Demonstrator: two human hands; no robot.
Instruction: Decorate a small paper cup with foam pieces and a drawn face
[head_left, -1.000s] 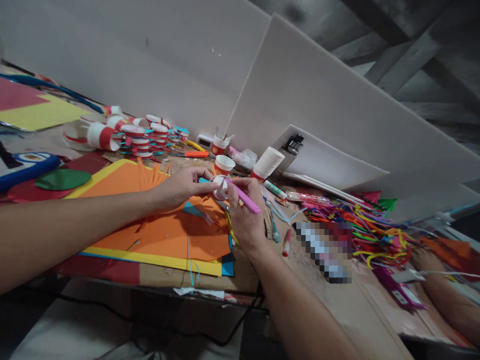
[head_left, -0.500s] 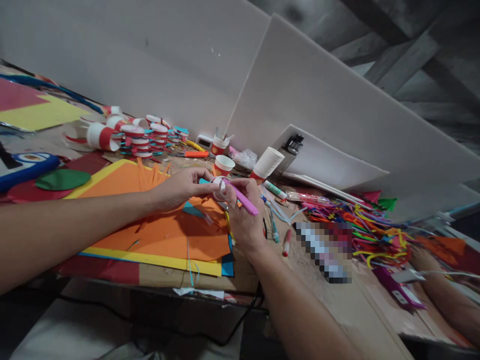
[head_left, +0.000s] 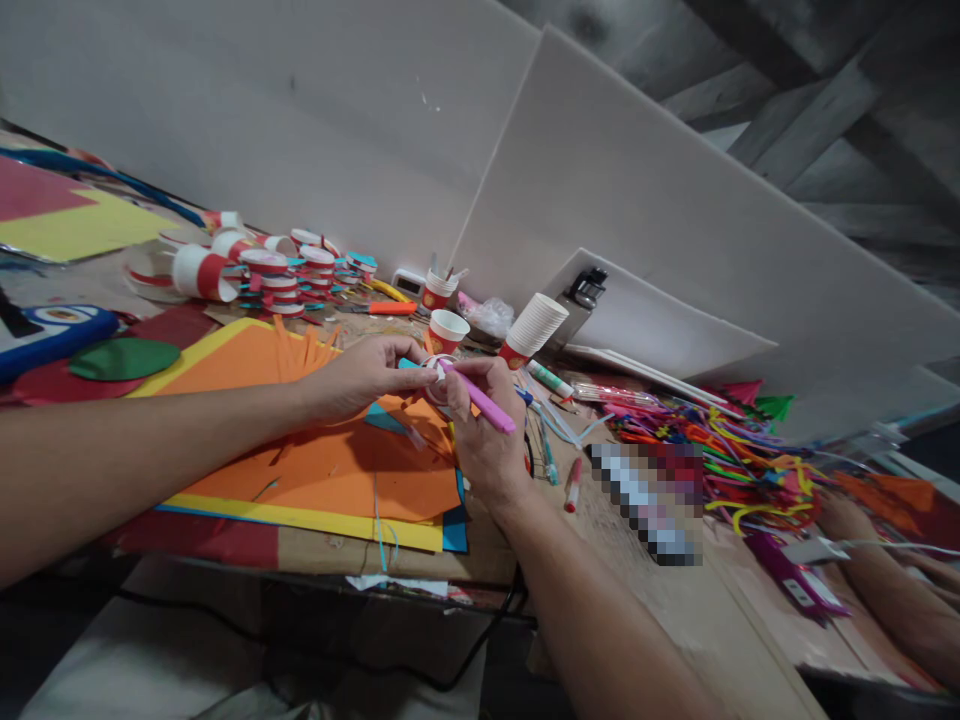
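My left hand (head_left: pixel 360 375) pinches a small white paper-cup piece (head_left: pixel 433 372) above the orange paper sheet (head_left: pixel 330 460). My right hand (head_left: pixel 484 435) grips a pink pen (head_left: pixel 480 398), with its tip resting on that white piece. Both hands meet over the middle of the cluttered table. Most of the white piece is hidden behind my fingers.
Red-and-white paper cups (head_left: pixel 448 329) and a cup stack (head_left: pixel 534 326) stand behind my hands. Cut cup rings (head_left: pixel 281 270) lie at back left. Colourful pipe cleaners (head_left: pixel 720 450) are heaped to the right, beside another person's arm (head_left: pixel 885 580). White boards (head_left: pixel 637 210) lean behind.
The pen tip has slid a little to the left across the white piece, and my right hand has shifted slightly left and up. My left hand stays put.
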